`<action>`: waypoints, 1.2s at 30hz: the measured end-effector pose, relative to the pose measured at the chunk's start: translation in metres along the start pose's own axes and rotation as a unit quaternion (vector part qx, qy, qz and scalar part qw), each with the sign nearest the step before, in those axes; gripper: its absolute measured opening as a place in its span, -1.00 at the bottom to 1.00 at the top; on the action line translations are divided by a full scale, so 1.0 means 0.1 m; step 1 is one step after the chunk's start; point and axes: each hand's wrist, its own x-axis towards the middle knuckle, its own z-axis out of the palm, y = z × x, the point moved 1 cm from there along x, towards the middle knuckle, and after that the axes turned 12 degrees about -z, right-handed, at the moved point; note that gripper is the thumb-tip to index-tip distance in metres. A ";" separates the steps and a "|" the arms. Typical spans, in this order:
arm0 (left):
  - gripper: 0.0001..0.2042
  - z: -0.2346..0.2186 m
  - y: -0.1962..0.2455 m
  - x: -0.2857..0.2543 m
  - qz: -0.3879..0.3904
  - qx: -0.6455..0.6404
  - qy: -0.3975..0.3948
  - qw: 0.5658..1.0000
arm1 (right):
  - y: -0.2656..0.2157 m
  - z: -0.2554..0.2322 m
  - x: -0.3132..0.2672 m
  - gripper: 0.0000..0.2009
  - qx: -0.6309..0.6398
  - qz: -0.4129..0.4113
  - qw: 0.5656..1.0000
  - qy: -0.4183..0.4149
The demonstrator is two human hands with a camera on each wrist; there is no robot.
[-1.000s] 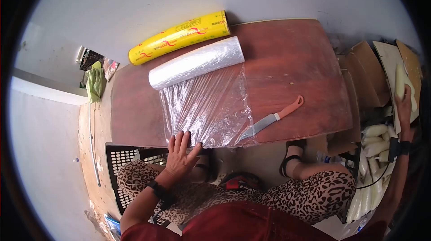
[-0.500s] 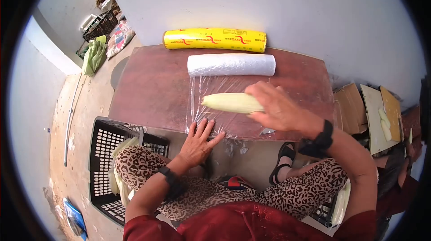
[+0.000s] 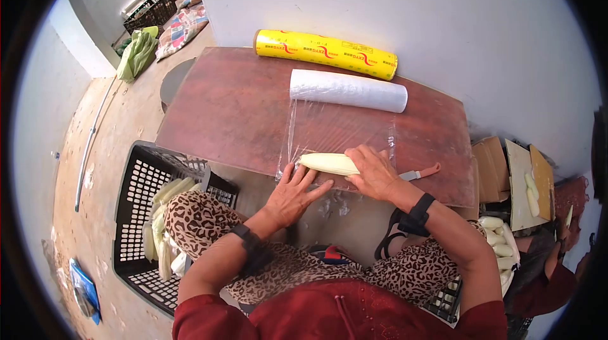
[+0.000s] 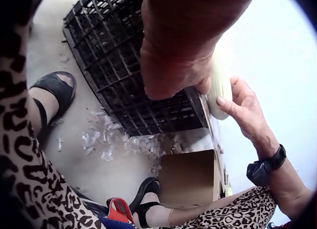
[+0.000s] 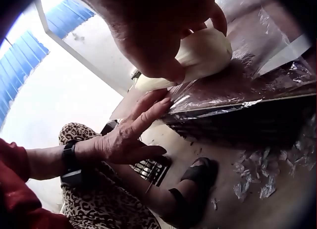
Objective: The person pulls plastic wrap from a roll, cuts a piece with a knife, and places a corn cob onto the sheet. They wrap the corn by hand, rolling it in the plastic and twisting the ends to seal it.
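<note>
A pale, husk-covered ear of corn lies low over the near edge of the reddish table, on the stretched cling film. My right hand grips its right end, thumb and fingers around it, as the right wrist view shows of the corn. My left hand has its fingers extended onto the film at the table edge, fingertips close by the corn's left tip. The film runs back to a white cling film roll. A knife with an orange handle lies right of the right hand.
Behind the film roll sits a yellow printed roll, near the wall. A black crate with corn stands at the left below the table. Cardboard and more corn are at the right. Film scraps litter the floor.
The right hand has brought an ear of corn from the far right over to the table and lowered it onto the film. The left hand stays at the film's near edge.
</note>
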 end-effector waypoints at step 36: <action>-0.76 -0.22 -0.43 0.07 -0.487 -0.314 0.127 0.805 | 0.00 0.12 -0.12 -0.49 -0.059 -0.054 0.996 0.025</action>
